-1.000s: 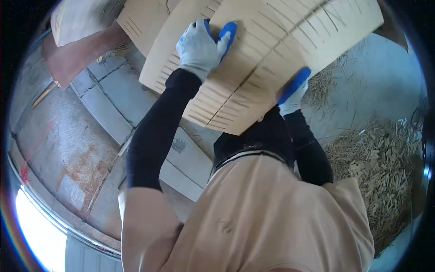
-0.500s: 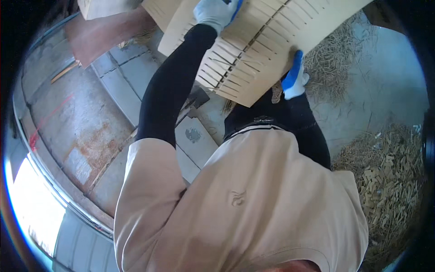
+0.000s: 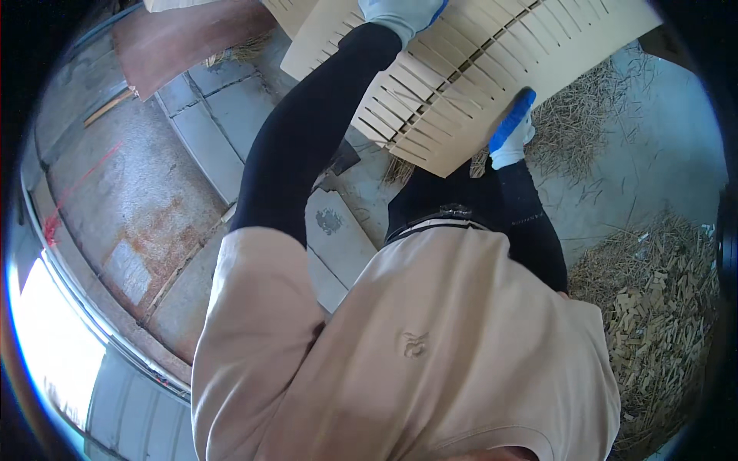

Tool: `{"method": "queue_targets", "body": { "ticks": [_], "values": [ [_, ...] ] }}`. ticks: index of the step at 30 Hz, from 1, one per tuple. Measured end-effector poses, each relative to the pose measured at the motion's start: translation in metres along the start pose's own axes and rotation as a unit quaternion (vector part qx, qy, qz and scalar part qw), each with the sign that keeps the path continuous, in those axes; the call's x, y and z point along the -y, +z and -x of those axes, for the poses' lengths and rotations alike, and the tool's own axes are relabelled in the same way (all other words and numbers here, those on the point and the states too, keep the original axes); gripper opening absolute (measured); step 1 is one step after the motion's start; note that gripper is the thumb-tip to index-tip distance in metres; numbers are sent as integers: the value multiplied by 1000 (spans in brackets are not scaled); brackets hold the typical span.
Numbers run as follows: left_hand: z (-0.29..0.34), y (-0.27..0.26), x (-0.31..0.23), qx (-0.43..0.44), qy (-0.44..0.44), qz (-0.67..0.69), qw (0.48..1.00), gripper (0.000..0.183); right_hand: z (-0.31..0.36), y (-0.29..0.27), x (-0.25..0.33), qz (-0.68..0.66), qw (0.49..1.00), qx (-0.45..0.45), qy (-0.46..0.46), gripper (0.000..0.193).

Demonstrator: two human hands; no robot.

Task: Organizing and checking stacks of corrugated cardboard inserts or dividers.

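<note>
I hold a broad, pale, thin wooden sheet cut through with rows of slits (image 3: 477, 69) raised in front of me at the far side, above the concrete floor (image 3: 138, 200). My gloved left hand (image 3: 400, 14) lies on its upper face, grip cut off by the frame; my right hand (image 3: 511, 131) pinches its near edge. It looks light but floppy and easily cracked along the slits, so two well-apart holds suit it.
</note>
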State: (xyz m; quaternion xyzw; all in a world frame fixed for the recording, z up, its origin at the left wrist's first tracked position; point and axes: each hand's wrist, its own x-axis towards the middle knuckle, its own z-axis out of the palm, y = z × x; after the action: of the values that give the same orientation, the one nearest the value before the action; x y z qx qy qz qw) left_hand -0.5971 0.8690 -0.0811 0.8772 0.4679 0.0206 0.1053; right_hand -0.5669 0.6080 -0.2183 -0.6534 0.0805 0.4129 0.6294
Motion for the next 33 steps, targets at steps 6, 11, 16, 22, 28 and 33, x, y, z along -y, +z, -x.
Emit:
{"method": "queue_targets", "body": {
  "ticks": [6, 11, 16, 22, 28, 33],
  "values": [
    [5, 6, -3, 9, 27, -29, 999, 56, -15, 42, -3, -340, 938, -55, 43, 47],
    [-15, 6, 1, 26, 25, -42, 998, 61, -16, 7, -9, -104, 993, 45, -34, 35],
    [-15, 10, 2, 1, 21, -45, 999, 58, -97, -4, 48, -256, 955, 78, -126, 40],
    [-18, 9, -7, 12, -3, -29, 999, 60, -52, 8, 143, -172, 975, -29, -135, 41],
    [-13, -18, -29, 55, -33, -22, 998, 67, -36, 2, 161, -55, 985, -23, -160, 41],
    [-18, 6, -5, 47, 6, 21, 999, 72, -34, -2, 156, -101, 980, -14, -171, 39]
  ]
}}
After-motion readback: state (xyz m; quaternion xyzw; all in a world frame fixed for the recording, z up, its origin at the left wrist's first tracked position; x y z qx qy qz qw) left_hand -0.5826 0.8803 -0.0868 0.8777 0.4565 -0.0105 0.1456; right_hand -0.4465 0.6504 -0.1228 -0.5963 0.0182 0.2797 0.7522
